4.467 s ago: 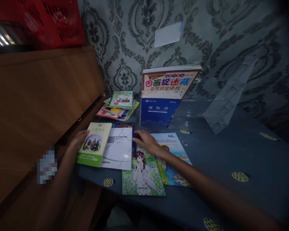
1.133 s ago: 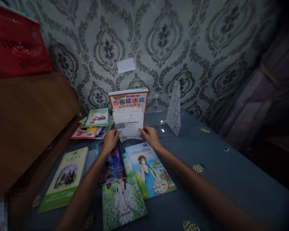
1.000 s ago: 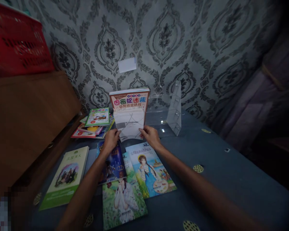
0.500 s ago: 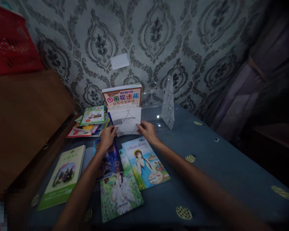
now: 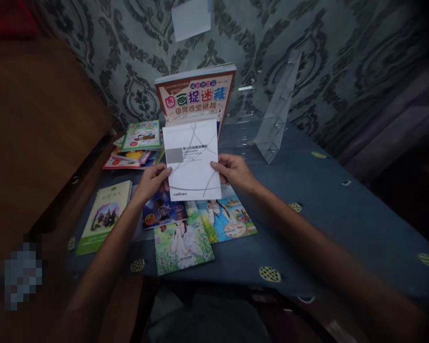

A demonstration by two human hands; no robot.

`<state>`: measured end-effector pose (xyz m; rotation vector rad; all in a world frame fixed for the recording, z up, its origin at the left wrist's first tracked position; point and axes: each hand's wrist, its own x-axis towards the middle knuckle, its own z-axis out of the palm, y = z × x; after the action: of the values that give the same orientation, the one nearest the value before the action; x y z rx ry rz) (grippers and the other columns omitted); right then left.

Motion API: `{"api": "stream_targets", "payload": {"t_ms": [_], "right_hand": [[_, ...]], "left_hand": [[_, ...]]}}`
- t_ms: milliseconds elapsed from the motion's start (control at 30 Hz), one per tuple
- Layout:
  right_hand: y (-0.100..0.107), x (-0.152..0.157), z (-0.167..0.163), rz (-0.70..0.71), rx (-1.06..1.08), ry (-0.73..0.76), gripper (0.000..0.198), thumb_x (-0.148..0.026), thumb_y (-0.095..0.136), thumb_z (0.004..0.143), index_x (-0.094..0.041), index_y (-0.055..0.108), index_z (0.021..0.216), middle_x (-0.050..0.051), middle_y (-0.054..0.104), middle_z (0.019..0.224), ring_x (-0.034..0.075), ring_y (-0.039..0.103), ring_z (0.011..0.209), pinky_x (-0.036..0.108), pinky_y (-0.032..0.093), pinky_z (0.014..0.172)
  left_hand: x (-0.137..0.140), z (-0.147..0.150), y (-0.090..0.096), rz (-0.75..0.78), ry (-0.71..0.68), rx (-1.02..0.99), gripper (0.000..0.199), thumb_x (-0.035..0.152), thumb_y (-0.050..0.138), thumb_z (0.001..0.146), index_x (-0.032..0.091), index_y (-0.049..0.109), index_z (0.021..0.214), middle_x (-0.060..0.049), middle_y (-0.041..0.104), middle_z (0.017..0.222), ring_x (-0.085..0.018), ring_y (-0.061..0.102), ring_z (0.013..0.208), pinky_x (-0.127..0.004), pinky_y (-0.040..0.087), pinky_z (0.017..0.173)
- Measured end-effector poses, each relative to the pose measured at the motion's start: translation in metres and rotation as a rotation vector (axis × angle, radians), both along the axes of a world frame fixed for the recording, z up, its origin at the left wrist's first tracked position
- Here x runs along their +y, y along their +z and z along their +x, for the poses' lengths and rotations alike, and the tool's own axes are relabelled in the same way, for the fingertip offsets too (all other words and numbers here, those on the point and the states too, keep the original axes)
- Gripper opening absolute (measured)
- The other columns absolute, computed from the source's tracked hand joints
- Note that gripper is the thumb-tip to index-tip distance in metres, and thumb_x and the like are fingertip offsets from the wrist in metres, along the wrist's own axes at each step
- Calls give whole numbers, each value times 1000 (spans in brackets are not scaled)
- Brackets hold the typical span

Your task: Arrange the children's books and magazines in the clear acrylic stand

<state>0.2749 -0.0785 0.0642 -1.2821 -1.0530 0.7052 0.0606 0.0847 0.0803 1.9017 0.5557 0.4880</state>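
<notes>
White booklet [image 5: 195, 159]: hangs in front of the clear rack [image 5: 278, 112], cover toward the camera.
Left hand [image 5: 153, 181]: grasps the booklet's left edge, thumb on the cover.
Right hand [image 5: 236, 169]: grasps the opposite edge, thumb likewise on the cover.
Brown-topped picture book [image 5: 196, 95]: stands in the clear rack, behind the booklet.
Small book pile [image 5: 141, 138]: lies left of the clear rack.
Green-and-cream book [image 5: 105, 214]: lies front-left of the clear rack.
Dark blue book [image 5: 164, 209]: lies before the clear rack, overlapping the meadow-cover book [image 5: 184, 245], partly hidden.
Light blue book [image 5: 232, 219]: lies before the clear rack, partly hidden.
Tablecloth [image 5: 325, 205]: spreads beneath the clear rack.
</notes>
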Motion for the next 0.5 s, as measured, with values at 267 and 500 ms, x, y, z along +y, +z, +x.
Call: {"api": "stream_targets", "payload": {"t_ms": [267,500], "right_hand": [[-27,-12,-30,-305,244,175,38,-50,80,68,-19,59,69,-8,47,46,5,35,36,18,23,33],[-40,1,-48,-441,199,187,28,-42,74,73,-18,61,74,-6,50,41,7,39,35,19,26,35]], "left_hand": [[-5,-72,-39,410,423,85,25,39,49,92,19,63,88,-4,67,85,-19,62,83,-30,49,76],[-1,-96,-50,17,480,77,24,25,64,80,19,59,102,-1,64,86,-16,63,82,-28,50,75]]}}
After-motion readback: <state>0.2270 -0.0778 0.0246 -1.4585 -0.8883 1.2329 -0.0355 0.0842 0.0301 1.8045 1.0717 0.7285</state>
